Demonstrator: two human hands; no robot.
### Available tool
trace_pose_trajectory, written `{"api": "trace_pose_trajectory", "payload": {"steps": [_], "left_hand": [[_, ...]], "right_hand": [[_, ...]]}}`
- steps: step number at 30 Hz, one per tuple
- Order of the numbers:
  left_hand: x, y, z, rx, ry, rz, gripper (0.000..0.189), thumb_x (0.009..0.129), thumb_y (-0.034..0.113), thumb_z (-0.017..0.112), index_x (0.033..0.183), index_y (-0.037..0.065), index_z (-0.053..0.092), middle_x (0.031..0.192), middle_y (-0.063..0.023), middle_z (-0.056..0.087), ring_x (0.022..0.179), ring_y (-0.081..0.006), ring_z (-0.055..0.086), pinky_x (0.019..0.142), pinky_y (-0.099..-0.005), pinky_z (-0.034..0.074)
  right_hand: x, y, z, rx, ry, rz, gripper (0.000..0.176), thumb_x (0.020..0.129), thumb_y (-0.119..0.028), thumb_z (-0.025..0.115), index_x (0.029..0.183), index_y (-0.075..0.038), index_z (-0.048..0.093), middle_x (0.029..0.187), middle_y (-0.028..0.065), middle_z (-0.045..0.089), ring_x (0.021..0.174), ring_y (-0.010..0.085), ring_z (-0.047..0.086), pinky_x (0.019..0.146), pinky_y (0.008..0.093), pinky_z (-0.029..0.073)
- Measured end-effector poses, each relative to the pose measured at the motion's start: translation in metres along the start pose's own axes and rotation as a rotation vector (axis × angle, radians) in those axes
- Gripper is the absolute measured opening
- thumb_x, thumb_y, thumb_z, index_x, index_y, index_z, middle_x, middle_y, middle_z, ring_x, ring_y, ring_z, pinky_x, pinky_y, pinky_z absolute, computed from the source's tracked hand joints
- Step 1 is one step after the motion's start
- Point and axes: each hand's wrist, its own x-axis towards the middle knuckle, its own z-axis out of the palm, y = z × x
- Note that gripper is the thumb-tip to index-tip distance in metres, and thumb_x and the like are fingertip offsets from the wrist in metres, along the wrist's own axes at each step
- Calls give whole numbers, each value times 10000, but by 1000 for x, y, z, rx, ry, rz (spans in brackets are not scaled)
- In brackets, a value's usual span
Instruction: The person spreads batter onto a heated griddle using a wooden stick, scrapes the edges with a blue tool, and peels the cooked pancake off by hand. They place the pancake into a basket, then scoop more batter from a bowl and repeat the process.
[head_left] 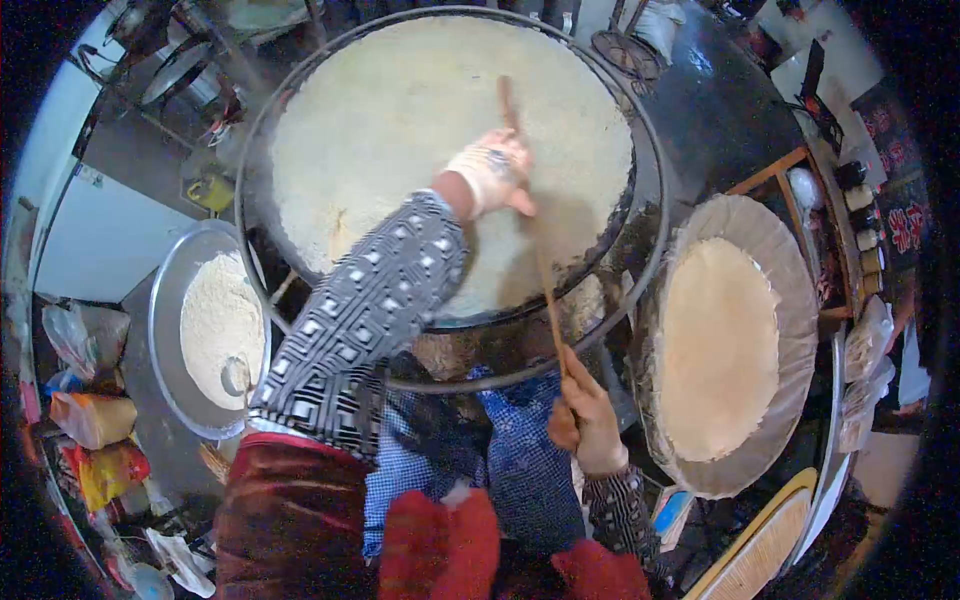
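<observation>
A very large round black griddle (650, 180) lies in front of me, covered by a thin pale sheet of batter (400, 110). My left hand (492, 172), in a light glove, reaches over the batter and grips a long wooden stick (545, 280) near its upper end. My right hand (588, 420) holds the same stick at its lower end, close to my body. The stick runs slanting from the griddle's middle down past its near rim. My left sleeve is patterned black and white.
A wide lined tray (790, 290) with a finished pale round sheet (715, 345) stands to the right. On the left sits a metal basin (165, 330) of pale batter (220, 325) with a ladle (237, 377). Plastic bags (95, 420) pile up at the lower left, bottles at the right edge.
</observation>
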Motion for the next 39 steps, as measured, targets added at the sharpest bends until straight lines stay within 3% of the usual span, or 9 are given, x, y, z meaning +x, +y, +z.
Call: {"api": "trace_pose_trajectory", "payload": {"steps": [8, 12, 14, 18, 23, 28, 31, 34, 39], "left_hand": [[-239, -75, -64, 38, -299, -525, 782, 688, 661, 615, 1034, -40, 578, 1067, -259, 585, 1120, -399, 504, 991, -441, 392], [-383, -32, -61, 117, 272, -631, 649, 833, 390, 616, 1302, -22, 436, 1343, -257, 431, 1263, -424, 389, 1079, -473, 292], [-412, -6, -50, 116, 190, -631, 591, 829, 288, 608, 1308, -15, 442, 1374, -245, 403, 1298, -427, 348, 1114, -477, 234], [-405, 22, 21, 225, -216, -559, 577, 766, 281, 606, 1273, 31, 488, 1339, -208, 442, 1310, -408, 333, 1114, -529, 214], [-365, 70, 44, 99, 190, -440, 167, 738, 270, 572, 788, 113, 541, 888, -109, 527, 987, -306, 498, 1047, -511, 313], [-281, 171, 30, 62, 12, -587, 200, 765, 291, 563, 849, 119, 618, 699, -74, 565, 797, -287, 564, 929, -461, 388], [-210, 237, -13, -318, 173, -320, 508, 765, 354, 597, 1153, 29, 567, 1046, -188, 571, 1076, -352, 510, 1019, -479, 338], [-123, 253, -61, -396, 243, 47, 826, 643, 418, 698, 1282, -41, 447, 1325, -249, 421, 1280, -411, 367, 1094, -485, 268], [12, 194, -5, -77, 43, 145, 1002, 583, 605, 713, 1298, -44, 442, 1344, -226, 445, 1314, -375, 354, 1118, -447, 246]], "right_hand": [[58, 30, 95, -432, -383, 22, 493, 923, -224, 580, 1391, -136, 455, 694, -21, 564, 467, 54, 466, 390, 214, 368], [35, 65, 108, -488, -371, -89, 476, 926, -175, 572, 1389, -154, 462, 699, -32, 549, 455, 56, 463, 393, 213, 380], [30, 74, 108, -526, -312, -138, 465, 931, -143, 551, 1388, -165, 464, 702, -43, 525, 455, 48, 454, 392, 197, 368], [20, 98, 115, -537, -421, -22, 411, 916, -184, 602, 1323, -200, 546, 622, -31, 524, 436, 72, 471, 400, 226, 397], [-34, 84, 92, -582, -235, -291, 466, 897, -125, 598, 1355, -137, 508, 804, -11, 622, 498, 53, 504, 448, 220, 422], [-99, 111, -3, -574, -14, -455, 468, 893, -102, 580, 1354, -89, 497, 793, 12, 603, 497, 63, 484, 459, 230, 417], [-136, 106, -28, -639, 184, -516, 466, 910, -106, 555, 1368, -71, 473, 765, 6, 575, 489, 72, 478, 450, 231, 406], [-158, 98, -34, -439, 360, -178, 469, 920, -100, 530, 1380, -52, 452, 753, 4, 560, 490, 76, 488, 429, 230, 399], [-124, 39, -48, -130, 242, -143, 544, 951, -251, 503, 1429, -36, 357, 607, 8, 503, 438, 58, 441, 371, 199, 326]]}}
